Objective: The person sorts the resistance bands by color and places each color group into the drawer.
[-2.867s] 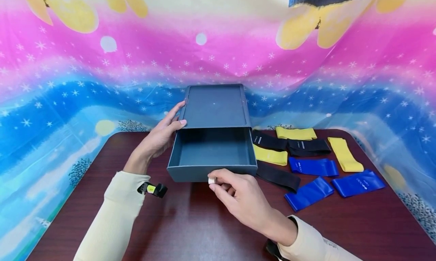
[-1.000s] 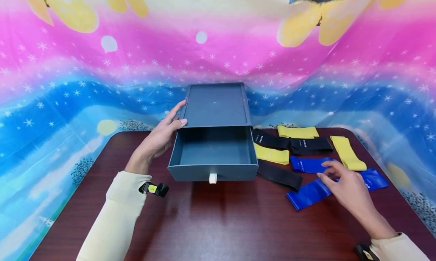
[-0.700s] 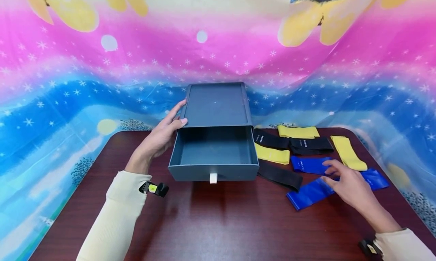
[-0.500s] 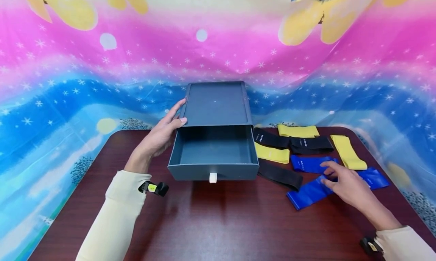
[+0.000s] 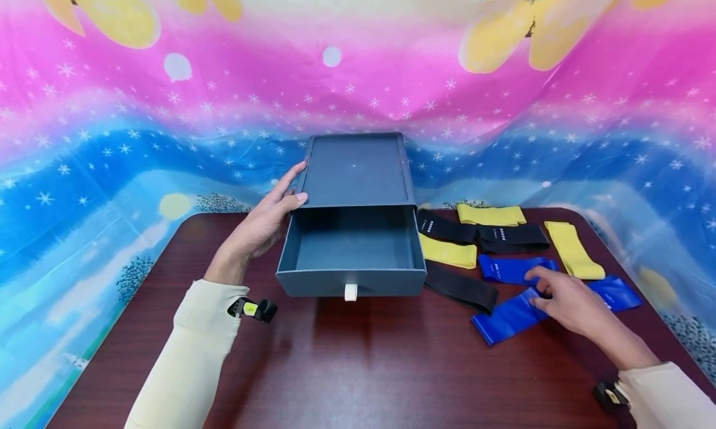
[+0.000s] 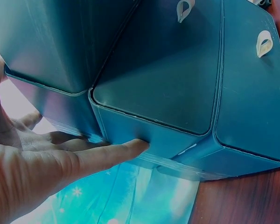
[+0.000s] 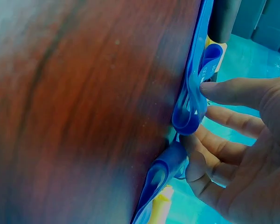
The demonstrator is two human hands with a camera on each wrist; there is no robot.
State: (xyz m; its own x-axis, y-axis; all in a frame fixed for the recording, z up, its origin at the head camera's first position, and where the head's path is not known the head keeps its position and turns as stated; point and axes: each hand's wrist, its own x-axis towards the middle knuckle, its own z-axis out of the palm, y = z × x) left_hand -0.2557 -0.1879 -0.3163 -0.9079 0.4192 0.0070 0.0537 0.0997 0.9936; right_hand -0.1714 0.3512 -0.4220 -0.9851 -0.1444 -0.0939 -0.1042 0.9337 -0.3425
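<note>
In the head view, a grey drawer unit (image 5: 355,168) stands on the table with its top drawer (image 5: 351,283) pulled out. My left hand (image 5: 260,227) rests against its left side, fingers straight; the left wrist view shows a finger along the side wall (image 6: 172,144). My right hand (image 5: 576,304) is over the blue resistance bands at the right. Its thumb is at the end of the front blue band (image 5: 506,320), and its index fingertip is by the rear blue band (image 5: 509,270). Thumb and index stand apart. A third blue band (image 5: 618,292) is partly behind the hand.
Yellow bands (image 5: 575,250) and black bands (image 5: 511,238) lie flat around the blue ones, right of the drawer unit. A white pull tab (image 5: 350,292) is on the drawer's front. Two more drawers (image 6: 252,93) show below it. A printed cloth (image 5: 358,81) hangs behind the table.
My right hand has let go of the drawer's pull tab and moved right to the blue bands, where its fingers now hover lower. The left hand has stayed on the unit.
</note>
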